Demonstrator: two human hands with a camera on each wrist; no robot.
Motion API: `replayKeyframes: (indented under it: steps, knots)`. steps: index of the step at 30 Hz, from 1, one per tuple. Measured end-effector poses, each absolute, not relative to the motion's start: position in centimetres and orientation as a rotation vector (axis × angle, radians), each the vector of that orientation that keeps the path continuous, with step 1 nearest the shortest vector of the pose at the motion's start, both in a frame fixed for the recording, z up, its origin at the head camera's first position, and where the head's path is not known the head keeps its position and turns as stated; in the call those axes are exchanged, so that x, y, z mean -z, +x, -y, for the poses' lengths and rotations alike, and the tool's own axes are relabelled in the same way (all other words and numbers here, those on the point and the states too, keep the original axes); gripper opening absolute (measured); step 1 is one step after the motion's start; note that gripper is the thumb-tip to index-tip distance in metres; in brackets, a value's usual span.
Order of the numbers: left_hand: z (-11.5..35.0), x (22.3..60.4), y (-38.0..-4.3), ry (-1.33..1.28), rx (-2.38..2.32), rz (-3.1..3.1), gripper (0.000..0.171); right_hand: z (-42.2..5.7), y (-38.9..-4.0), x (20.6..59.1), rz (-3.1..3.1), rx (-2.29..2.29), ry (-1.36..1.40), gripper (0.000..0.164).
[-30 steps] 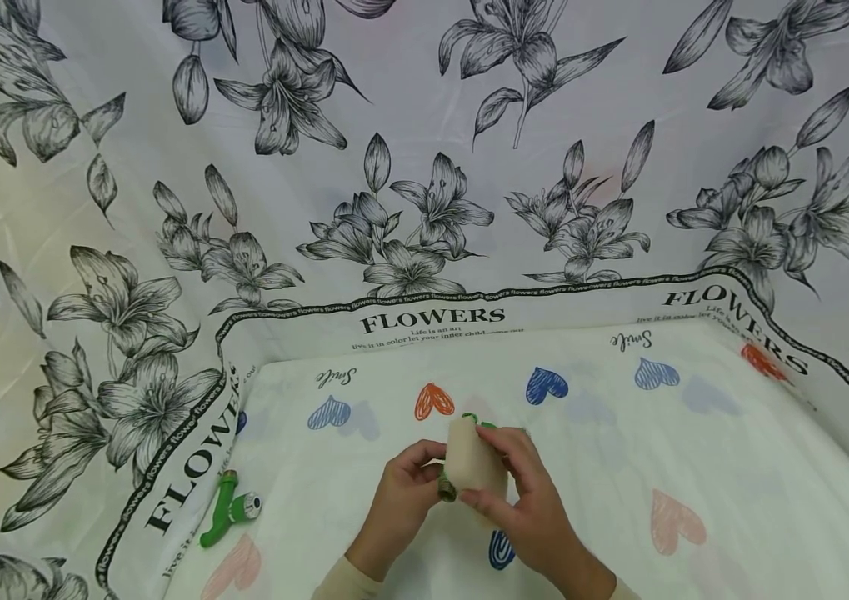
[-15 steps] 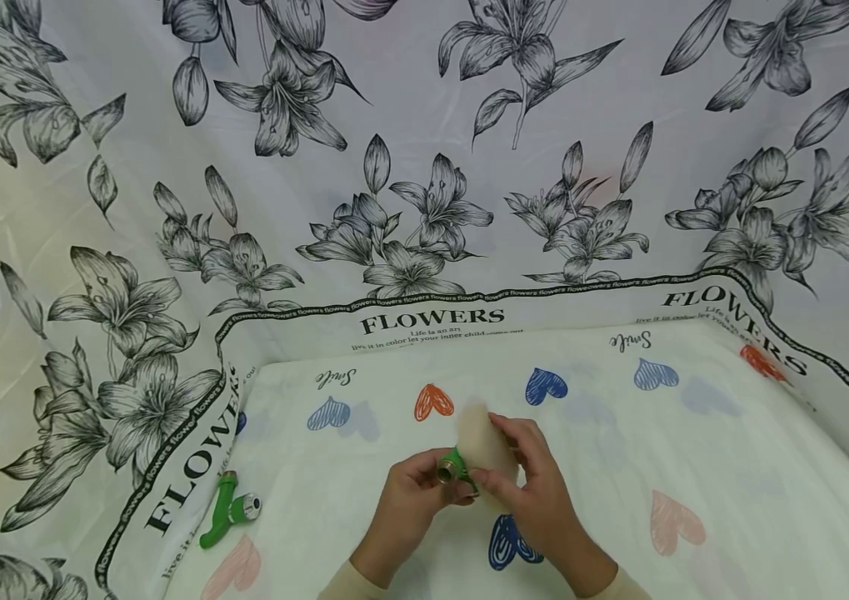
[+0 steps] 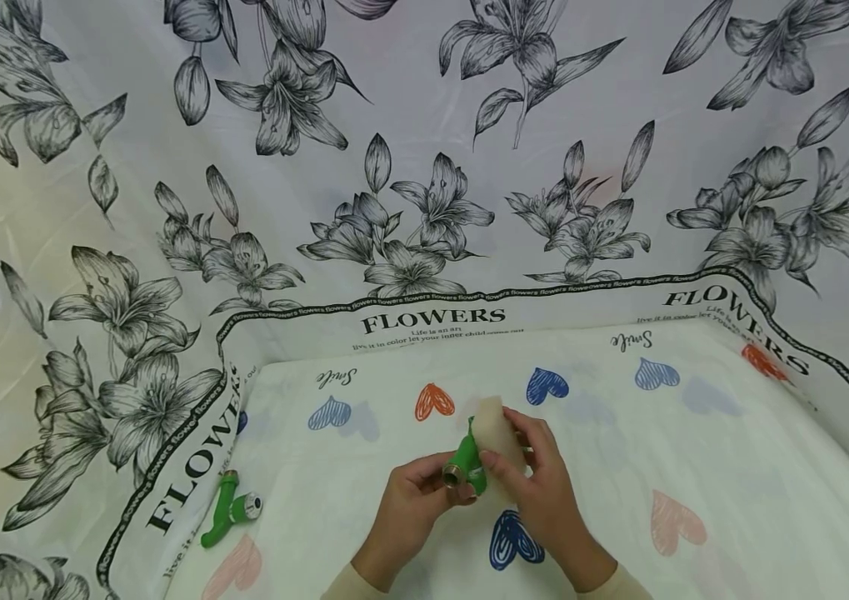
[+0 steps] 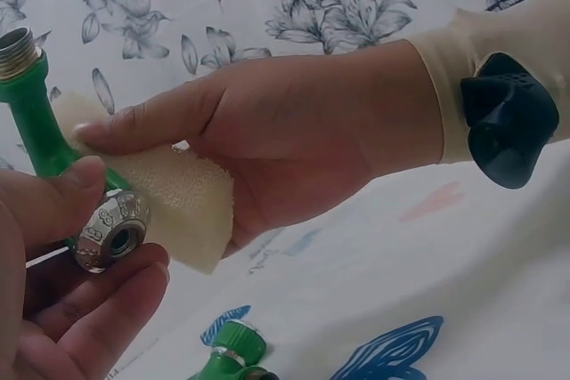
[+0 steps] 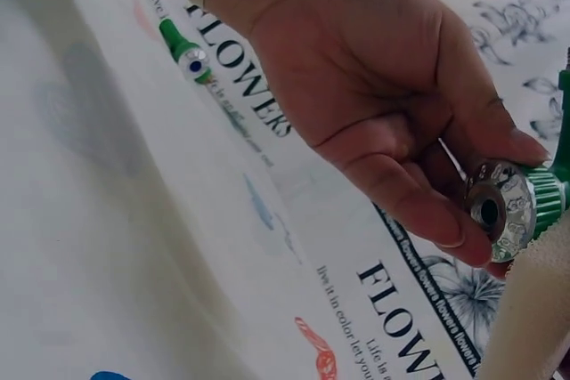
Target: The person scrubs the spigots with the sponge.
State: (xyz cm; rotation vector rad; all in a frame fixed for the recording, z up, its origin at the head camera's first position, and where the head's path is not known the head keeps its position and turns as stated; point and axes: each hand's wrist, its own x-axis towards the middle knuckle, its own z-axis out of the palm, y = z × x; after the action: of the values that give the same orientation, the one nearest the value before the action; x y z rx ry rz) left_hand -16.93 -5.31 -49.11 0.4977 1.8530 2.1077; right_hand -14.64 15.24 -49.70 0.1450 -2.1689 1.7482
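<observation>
A green tap (image 3: pixel 461 460) with a brass threaded end is held above the table by my left hand (image 3: pixel 411 504). In the left wrist view, the left thumb and fingers pinch the tap near its silver-ringed outlet (image 4: pixel 114 230). My right hand (image 3: pixel 544 475) grips a beige sponge (image 3: pixel 497 432) between thumb and fingers. The sponge is right up against the tap's side, covering part of its body. In the right wrist view, the left fingers curl round the green ribbed collar behind the silver ring, and the sponge (image 5: pixel 534 309) shows at the lower right.
A second green tap (image 3: pixel 231 510) lies at the table's left side, by the cloth wall. Part of a green tap (image 4: pixel 236 349) shows at the bottom of the left wrist view. White cloth with printed hearts covers the table (image 3: pixel 604 458); a flower-printed curtain (image 3: pixel 424 233) rises behind.
The tap has turned, so more of its green body and its brass end show. The sponge has shifted right and tilted in the right hand. The second tap has stayed put.
</observation>
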Motion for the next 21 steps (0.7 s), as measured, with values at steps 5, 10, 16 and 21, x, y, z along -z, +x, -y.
replayKeyframes:
  steps: [5, 10, 16, 21]
  knots:
    - [5.2, 49.1, -16.9, 0.483, -2.1, -1.864, 0.034, -15.3, -14.6, 49.8, 2.171, -1.78, 0.128, 0.059]
    - [5.1, 49.3, -17.1, 0.493, -2.101, -1.884, 0.033, -15.1, -14.5, 49.7, 2.154, -1.791, 0.157, 0.058]
    - [5.0, 49.7, -17.3, 0.475, -2.112, -1.884, 0.03, -14.6, -14.0, 49.5, 2.153, -1.813, 0.157, 0.056]
    - [4.9, 49.8, -17.6, 0.4, -2.133, -1.89, 0.025, -14.2, -13.5, 49.3, 2.176, -1.825, 0.258, 0.058]
